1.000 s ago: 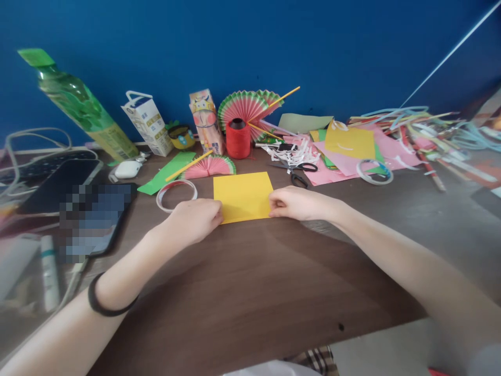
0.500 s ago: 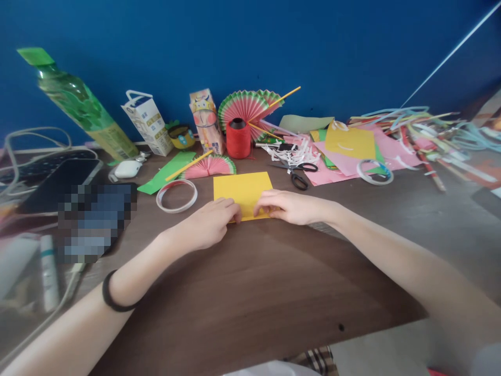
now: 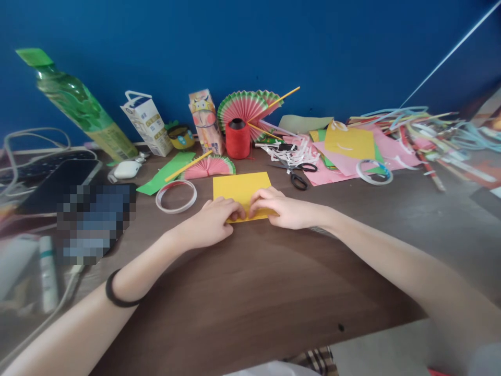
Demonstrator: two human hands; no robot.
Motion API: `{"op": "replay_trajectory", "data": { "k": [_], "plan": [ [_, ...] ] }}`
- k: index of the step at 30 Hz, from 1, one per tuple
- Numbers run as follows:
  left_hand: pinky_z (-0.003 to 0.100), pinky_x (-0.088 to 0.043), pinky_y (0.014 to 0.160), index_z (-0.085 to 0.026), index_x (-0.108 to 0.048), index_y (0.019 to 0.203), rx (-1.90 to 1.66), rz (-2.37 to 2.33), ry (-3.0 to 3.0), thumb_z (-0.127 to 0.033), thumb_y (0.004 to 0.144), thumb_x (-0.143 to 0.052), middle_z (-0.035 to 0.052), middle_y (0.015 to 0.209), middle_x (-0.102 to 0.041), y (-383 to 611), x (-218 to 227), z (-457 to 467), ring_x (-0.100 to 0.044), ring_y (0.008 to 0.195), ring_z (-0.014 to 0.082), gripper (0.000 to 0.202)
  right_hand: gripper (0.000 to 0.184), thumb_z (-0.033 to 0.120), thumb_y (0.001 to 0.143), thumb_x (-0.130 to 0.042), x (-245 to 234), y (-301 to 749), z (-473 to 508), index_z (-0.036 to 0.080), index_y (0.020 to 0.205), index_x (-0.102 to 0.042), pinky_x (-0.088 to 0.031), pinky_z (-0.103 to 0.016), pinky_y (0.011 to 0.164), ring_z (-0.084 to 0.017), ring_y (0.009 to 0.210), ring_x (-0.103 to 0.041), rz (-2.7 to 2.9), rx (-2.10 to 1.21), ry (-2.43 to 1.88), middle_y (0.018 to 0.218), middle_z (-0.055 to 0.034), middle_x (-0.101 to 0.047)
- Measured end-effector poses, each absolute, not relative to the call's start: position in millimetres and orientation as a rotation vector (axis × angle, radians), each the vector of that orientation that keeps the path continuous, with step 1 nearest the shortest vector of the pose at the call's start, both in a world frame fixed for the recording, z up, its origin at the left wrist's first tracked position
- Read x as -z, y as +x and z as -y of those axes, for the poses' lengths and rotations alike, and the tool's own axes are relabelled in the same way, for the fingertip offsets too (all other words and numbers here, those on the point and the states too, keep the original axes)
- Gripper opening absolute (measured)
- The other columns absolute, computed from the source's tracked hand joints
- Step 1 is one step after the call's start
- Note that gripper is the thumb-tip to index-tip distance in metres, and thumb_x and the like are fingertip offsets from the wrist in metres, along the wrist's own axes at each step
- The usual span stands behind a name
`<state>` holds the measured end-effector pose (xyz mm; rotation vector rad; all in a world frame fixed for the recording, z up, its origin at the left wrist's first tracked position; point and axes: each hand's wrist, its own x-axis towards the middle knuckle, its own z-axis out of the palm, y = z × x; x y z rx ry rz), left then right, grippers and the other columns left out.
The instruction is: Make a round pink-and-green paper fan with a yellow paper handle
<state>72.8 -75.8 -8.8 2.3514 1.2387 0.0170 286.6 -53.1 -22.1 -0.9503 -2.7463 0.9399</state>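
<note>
A sheet of yellow paper lies flat on the brown desk in front of me. My left hand is at its near left corner, fingers curled down on the near edge. On the near right part, my right hand has its fingers bent and thumb tucked in at that same edge. Both sets of fingertips are close together around the paper's edge, and the thumbs are partly hidden. Behind the sheet stands a spool of red thread. To its left lies a roll of tape, and black-handled scissors are to its right.
Pink-and-green paper fans lean at the blue wall. A green bottle, a carton and a phone sit left. Colored papers, white paper shreds and another tape roll lie right.
My right hand has slid slightly left along the paper's near edge, and my left fingertips have shifted slightly right. The gap between the hands is narrower. The paper remains in place.
</note>
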Motion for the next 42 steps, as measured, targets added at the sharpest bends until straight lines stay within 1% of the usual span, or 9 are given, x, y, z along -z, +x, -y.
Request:
{"op": "replay_trajectory", "data": {
  "k": [3,7,15,18,22,25,30,38,42],
  "plan": [
    [0.033,-0.038,0.081,-0.020,-0.056,0.088,-0.026,-1.260,2.405,-0.010,0.069,-0.043,0.0004,0.089,-0.062,70,6,76,-0.054,0.087,0.0181,0.025,0.039,0.000,0.072,-0.043,18,288,53,0.021,0.101,-0.058,-0.031,-0.042,0.098,-0.022,0.108,-0.040,2.765,-0.905,-1.023,0.106,-0.0065,-0.049],
    [0.030,-0.041,0.073,-0.020,-0.058,0.081,0.005,-1.343,2.454,-0.011,0.071,-0.043,0.0018,0.084,-0.065,64,2,78,-0.058,0.083,0.0188,0.020,0.022,0.008,0.076,-0.046,11,292,51,0.019,0.088,-0.061,-0.036,-0.038,0.088,-0.023,0.098,-0.044,2.797,-0.840,-1.155,0.091,-0.0065,-0.051],
    [0.030,-0.036,0.062,-0.020,-0.056,0.071,0.142,-1.483,2.504,-0.014,0.075,-0.042,0.0028,0.075,-0.064,54,1,80,-0.056,0.069,0.0181,0.016,0.013,0.009,0.073,-0.048,1,301,51,0.019,0.074,-0.057,-0.037,-0.029,0.073,-0.020,0.088,-0.047,2.848,-0.804,-1.278,0.083,-0.0055,-0.057],
    [0.029,-0.035,0.062,-0.020,-0.054,0.071,0.155,-1.481,2.469,-0.020,0.077,-0.045,0.0025,0.074,-0.063,53,2,78,-0.055,0.071,0.0184,0.011,0.005,0.018,0.076,-0.052,0,301,51,0.018,0.071,-0.055,-0.036,-0.028,0.071,-0.019,0.086,-0.047,2.846,-0.827,-1.293,0.083,-0.0049,-0.057],
    [0.028,-0.033,0.061,-0.021,-0.053,0.074,0.144,-1.457,2.430,-0.027,0.079,-0.048,0.0015,0.072,-0.061,52,3,74,-0.054,0.072,0.0183,0.009,0.015,0.031,0.078,-0.059,3,302,47,0.018,0.071,-0.054,-0.034,-0.027,0.069,-0.018,0.084,-0.048,2.830,-0.848,-1.260,0.081,-0.0038,-0.057],
    [0.028,-0.033,0.060,-0.021,-0.053,0.076,0.136,-1.426,2.436,-0.028,0.080,-0.047,0.0011,0.073,-0.060,51,4,73,-0.054,0.071,0.0179,0.009,0.015,0.029,0.078,-0.059,6,303,43,0.018,0.071,-0.054,-0.033,-0.026,0.066,-0.017,0.081,-0.048,2.816,-0.837,-1.238,0.077,-0.0027,-0.057],
    [0.029,-0.036,0.062,-0.020,-0.054,0.071,0.134,-1.406,2.571,-0.022,0.080,-0.043,0.0030,0.075,-0.060,52,3,74,-0.054,0.072,0.0184,0.014,0.014,0.029,0.079,-0.059,7,304,42,0.018,0.071,-0.054,-0.032,-0.026,0.064,-0.017,0.081,-0.049,2.802,-0.820,-1.252,0.075,-0.0023,-0.058],
    [0.030,-0.038,0.067,-0.019,-0.055,0.070,0.063,-1.354,2.626,-0.019,0.079,-0.044,0.0030,0.078,-0.060,50,5,73,-0.054,0.077,0.0180,0.014,0.013,0.030,0.081,-0.056,6,306,43,0.019,0.074,-0.056,-0.034,-0.027,0.067,-0.018,0.085,-0.049,2.835,-0.814,-1.197,0.078,-0.0033,-0.058],
    [0.030,-0.037,0.066,-0.020,-0.053,0.068,0.071,-1.379,2.567,-0.020,0.079,-0.043,0.0018,0.076,-0.060,51,3,73,-0.054,0.076,0.0174,0.014,0.015,0.030,0.082,-0.054,7,306,42,0.018,0.073,-0.056,-0.034,-0.028,0.069,-0.017,0.084,-0.048,2.853,-0.729,-1.139,0.084,-0.0043,-0.053]
  ]
}}
